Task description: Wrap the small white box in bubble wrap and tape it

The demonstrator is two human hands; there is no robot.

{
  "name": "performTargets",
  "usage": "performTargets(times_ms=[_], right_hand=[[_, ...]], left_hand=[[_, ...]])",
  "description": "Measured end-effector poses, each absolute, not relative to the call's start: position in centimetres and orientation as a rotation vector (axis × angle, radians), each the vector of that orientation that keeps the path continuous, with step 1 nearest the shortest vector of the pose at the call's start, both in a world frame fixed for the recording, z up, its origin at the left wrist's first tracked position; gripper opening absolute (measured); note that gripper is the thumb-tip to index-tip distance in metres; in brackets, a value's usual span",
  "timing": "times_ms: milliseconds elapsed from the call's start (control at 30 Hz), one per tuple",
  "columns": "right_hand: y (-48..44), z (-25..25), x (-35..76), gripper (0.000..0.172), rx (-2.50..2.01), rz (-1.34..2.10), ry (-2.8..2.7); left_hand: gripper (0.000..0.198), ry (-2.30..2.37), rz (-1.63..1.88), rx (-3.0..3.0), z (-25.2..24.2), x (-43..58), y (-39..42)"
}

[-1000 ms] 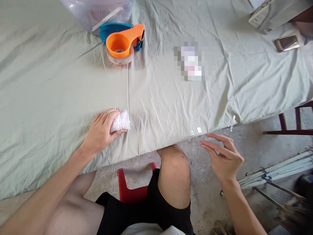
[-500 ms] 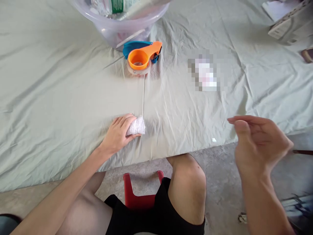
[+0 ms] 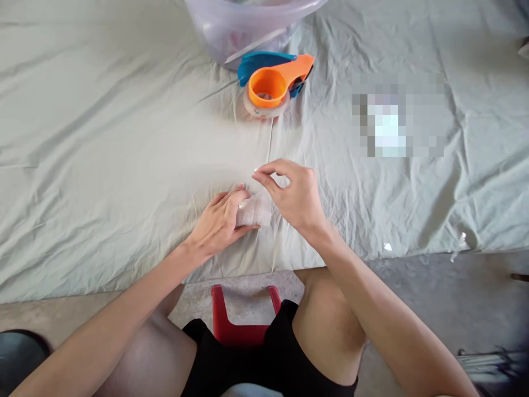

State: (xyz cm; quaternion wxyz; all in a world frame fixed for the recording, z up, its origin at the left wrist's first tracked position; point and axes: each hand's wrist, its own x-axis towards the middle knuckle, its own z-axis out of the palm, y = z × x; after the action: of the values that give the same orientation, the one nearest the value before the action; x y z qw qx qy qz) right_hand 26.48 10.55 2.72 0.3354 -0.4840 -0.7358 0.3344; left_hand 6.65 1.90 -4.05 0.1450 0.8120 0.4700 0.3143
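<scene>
- Head view looked down on a table draped in a pale green cloth [image 3: 103, 165], wrinkled all over, with my knees and a red stool [image 3: 239, 325] below its near edge.
- My left hand [image 3: 221, 223] rested on the cloth near that edge, fingers curled around a small clear plastic packet [image 3: 256, 210] and pressing it down; the thumb lay under its near side.
- The packet lay on the cloth between my two hands, blurred, so I could not tell what was in it.
- My right hand [image 3: 295, 196] hovered just above and to the right of the packet, thumb and forefinger pinched together at their tips, the other fingers loosely bent. I could not tell whether anything thin was held in that pinch.
- An orange tape dispenser [image 3: 275, 88] sat farther back on the cloth, a blue one [image 3: 258, 59] touching it behind.
- A thin line on the cloth [image 3: 270, 144] ran from the orange dispenser toward my hands.
- A clear plastic tub [image 3: 231, 27] stood behind the dispensers at the frame's top.
</scene>
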Motion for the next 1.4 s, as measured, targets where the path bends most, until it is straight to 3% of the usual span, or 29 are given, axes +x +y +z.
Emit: performTargets(times_ms=[267,467,600,833,1100,1267,1400], right_hand=[[8.7,1.9,26.4,0.014,-1.226,0.854,-1.941],[8.8,1.6,25.8,0.017,-1.237,0.866,-2.058],[9.0,1.7,26.1,0.013,-1.210,0.977,-1.984],[9.3,2.4,26.8,0.018,-1.281,1.159,-1.949],[10.2,2.8,26.9,0.007,-1.276,1.295,-1.975],[10.9,3.9,27.2,0.019,-1.269,1.392,-2.022],[11.6,5.0,27.2,0.042,-1.271,1.468,-2.088]], left_hand=[[0.036,1.559,1.021,2.557,-3.2,7.6,1.0],[0.037,1.778,1.072,2.727,-3.1,7.6,-0.2],[0.050,1.723,1.086,2.774,-2.7,7.5,-0.2],[0.035,1.670,1.055,2.673,-2.3,7.8,0.4],[0.028,1.667,1.083,2.537,-1.3,8.1,0.5],[0.041,1.668,1.161,2.395,-1.3,8.1,0.4],[0.027,1.617,1.127,2.432,-1.0,8.0,0.3]])
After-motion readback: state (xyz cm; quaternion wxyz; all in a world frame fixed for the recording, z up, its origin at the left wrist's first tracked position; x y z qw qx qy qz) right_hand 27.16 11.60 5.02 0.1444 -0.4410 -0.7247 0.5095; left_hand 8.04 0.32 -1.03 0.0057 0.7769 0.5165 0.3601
